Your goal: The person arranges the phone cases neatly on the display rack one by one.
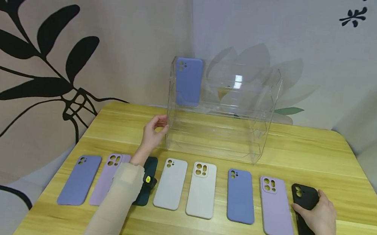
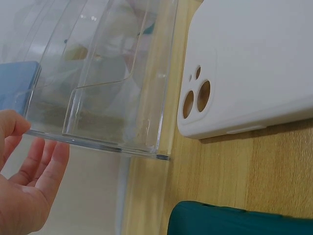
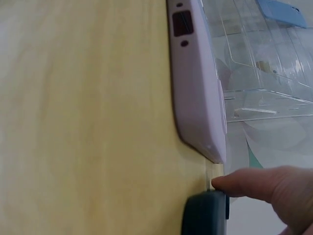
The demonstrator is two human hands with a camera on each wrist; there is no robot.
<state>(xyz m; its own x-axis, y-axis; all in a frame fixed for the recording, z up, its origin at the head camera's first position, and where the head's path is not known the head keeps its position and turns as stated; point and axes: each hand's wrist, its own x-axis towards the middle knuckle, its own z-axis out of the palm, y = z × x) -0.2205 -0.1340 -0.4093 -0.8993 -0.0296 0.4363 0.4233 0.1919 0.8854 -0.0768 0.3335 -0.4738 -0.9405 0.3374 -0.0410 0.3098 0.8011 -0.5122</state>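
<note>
Black phone case (image 1: 305, 212) under right hand (image 1: 318, 217)

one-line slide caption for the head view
Left hand touches a clear acrylic rack; right hand grips a black phone case.

- A strip of bare tabletop (image 1: 307, 163) runs across mid-frame between the clear rack (image 1: 221, 109) and the row of phone cases (image 1: 202, 190)
- Cases lie close side by side, narrow gaps only
- Rack blocks the centre; open tabletop at its right
</note>
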